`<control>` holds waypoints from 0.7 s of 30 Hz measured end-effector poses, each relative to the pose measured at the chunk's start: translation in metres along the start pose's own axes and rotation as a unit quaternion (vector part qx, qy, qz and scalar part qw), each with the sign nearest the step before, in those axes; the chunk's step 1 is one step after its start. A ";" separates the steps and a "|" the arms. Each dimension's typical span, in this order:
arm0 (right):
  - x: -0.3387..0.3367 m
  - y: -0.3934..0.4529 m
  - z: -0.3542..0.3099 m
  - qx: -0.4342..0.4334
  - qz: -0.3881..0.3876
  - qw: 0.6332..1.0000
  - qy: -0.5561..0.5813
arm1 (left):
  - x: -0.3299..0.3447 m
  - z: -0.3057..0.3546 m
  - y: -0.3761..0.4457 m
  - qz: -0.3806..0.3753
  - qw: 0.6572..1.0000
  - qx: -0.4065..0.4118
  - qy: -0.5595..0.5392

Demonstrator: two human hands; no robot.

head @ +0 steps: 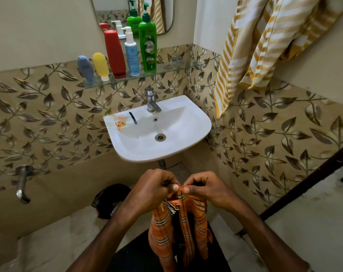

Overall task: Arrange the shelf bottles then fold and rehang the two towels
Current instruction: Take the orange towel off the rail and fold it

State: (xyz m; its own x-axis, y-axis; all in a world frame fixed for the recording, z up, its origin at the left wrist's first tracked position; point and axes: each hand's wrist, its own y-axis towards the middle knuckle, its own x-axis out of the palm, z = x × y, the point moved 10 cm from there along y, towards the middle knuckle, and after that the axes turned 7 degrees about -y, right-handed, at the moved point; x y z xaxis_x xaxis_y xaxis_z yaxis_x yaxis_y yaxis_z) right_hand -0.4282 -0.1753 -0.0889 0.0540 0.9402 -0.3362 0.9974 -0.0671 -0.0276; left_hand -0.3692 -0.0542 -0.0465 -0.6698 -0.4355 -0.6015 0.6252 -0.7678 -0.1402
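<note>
An orange checked towel (188,228) hangs bunched below my hands, in front of the sink. My left hand (149,190) and my right hand (207,188) pinch its top edge close together, thumbs almost touching. A yellow and white striped towel (251,46) hangs on the right wall at the top. On the glass shelf (172,68) stand a grey-blue tube (85,68), a yellow tube (101,65), a red bottle (114,54), a white and blue pump bottle (131,54) and a green pump bottle (147,46), lined up by height.
A white sink (188,130) with a steel tap (152,102) sits below the shelf; small sachets (120,122) lie on its left rim. A wall spout (21,185) juts out at left. A black bag (108,201) lies on the floor. A mirror (112,8) hangs above.
</note>
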 end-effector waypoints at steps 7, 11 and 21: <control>-0.013 -0.008 0.021 0.046 0.006 0.999 0.002 | -0.010 0.007 -0.002 0.004 1.000 0.010 0.010; -0.020 -0.011 0.030 0.061 0.017 0.998 -0.004 | -0.018 0.000 -0.004 0.013 1.000 0.004 -0.012; -0.018 -0.012 0.033 0.047 0.033 0.998 -0.024 | -0.032 -0.031 -0.003 0.054 0.998 -0.039 -0.005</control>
State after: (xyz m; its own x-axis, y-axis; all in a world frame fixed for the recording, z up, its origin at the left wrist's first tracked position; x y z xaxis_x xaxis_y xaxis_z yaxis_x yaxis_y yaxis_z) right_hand -0.4427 -0.2023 -0.1134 0.1157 0.9159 -0.3843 0.9826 -0.1621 -0.0904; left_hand -0.3375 -0.0235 -0.0509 -0.6007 -0.5176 -0.6093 0.7227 -0.6774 -0.1371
